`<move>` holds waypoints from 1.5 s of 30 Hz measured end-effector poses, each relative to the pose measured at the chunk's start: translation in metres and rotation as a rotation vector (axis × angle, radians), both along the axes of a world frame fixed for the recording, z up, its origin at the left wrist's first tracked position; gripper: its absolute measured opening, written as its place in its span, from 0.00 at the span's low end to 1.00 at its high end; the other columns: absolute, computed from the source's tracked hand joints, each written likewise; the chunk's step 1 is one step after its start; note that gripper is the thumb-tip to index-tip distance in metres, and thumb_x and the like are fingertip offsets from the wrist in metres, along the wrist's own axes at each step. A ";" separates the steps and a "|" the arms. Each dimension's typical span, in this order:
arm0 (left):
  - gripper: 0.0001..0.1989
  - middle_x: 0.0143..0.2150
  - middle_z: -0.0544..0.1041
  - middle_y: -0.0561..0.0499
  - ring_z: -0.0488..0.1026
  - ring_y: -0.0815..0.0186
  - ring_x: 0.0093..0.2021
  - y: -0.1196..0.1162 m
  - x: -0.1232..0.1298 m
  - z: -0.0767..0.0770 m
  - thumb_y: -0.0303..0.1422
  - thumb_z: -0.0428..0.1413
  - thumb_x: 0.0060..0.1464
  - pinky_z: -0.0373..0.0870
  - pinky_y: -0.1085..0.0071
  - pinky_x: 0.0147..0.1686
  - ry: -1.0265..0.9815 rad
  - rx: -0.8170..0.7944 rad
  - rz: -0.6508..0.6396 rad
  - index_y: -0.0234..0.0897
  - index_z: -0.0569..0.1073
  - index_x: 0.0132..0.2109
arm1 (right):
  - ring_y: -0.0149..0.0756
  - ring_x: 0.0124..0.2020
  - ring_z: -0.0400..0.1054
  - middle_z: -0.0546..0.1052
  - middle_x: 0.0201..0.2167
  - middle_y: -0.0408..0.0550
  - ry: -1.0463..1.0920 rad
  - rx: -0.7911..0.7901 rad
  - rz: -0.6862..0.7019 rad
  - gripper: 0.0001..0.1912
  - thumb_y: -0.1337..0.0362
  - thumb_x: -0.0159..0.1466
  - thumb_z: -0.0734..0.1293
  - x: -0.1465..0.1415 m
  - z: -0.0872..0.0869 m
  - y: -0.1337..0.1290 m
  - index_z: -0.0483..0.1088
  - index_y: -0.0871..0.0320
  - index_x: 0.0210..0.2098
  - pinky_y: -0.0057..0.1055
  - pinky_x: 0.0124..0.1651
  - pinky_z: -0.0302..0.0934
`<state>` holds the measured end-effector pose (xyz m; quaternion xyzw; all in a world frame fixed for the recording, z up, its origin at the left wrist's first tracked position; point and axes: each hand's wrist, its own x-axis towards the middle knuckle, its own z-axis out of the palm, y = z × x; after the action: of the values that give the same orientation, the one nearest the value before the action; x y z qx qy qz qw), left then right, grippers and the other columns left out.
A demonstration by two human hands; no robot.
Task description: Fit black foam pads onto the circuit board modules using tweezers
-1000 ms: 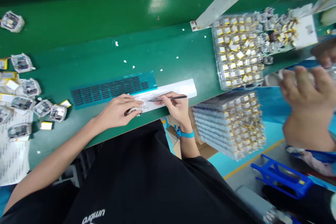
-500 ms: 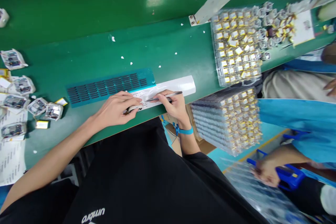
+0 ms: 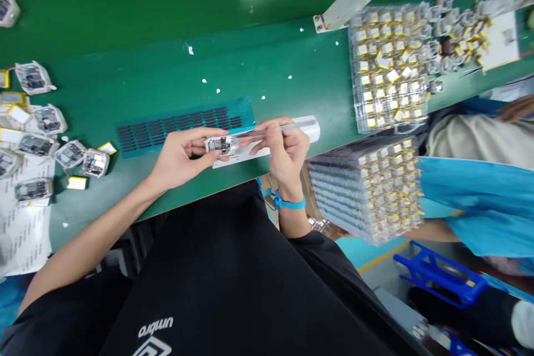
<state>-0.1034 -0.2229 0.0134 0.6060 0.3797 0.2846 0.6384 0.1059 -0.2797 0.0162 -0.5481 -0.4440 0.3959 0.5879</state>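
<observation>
Over the left end of the white sheet point(image 3: 312, 133), left fingers point(image 3: 207, 162) pinch the open housing point(image 3: 217, 146), now turned circuit-side up; right fingers point(image 3: 273, 138), closed round a tweezer-like tool point(image 3: 251, 133), have moved from sheet to housing: work apparently shifts there

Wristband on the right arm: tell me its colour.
The wristband is bright blue; it shows best in the head view.

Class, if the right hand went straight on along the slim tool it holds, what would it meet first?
Probably the small open device in the left hand: the slim tool points towards it, though depth and contact are unclear from this view.
</observation>
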 end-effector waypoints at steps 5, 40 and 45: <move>0.27 0.46 0.89 0.41 0.89 0.53 0.42 0.001 -0.001 -0.002 0.36 0.73 0.53 0.89 0.64 0.44 -0.097 -0.075 -0.073 0.30 0.83 0.58 | 0.36 0.30 0.84 0.85 0.27 0.42 -0.029 -0.114 0.088 0.25 0.37 0.71 0.68 -0.010 0.001 0.004 0.78 0.53 0.38 0.31 0.34 0.82; 0.20 0.41 0.89 0.43 0.88 0.55 0.37 -0.005 0.003 -0.008 0.44 0.65 0.65 0.86 0.65 0.38 -0.035 -0.032 -0.065 0.34 0.85 0.55 | 0.33 0.34 0.85 0.86 0.35 0.42 -0.123 0.030 0.169 0.16 0.51 0.77 0.66 0.002 0.010 -0.006 0.81 0.52 0.42 0.31 0.41 0.82; 0.14 0.51 0.88 0.45 0.86 0.57 0.50 -0.001 0.001 -0.003 0.37 0.58 0.72 0.82 0.65 0.51 0.068 0.312 -0.079 0.37 0.84 0.55 | 0.39 0.47 0.85 0.88 0.46 0.42 -0.403 0.010 0.183 0.13 0.53 0.77 0.67 0.034 0.004 0.014 0.84 0.49 0.47 0.39 0.56 0.80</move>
<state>-0.1022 -0.2238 0.0104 0.7215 0.3281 0.2943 0.5341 0.1404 -0.2661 0.0204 -0.5705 -0.6026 0.3278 0.4515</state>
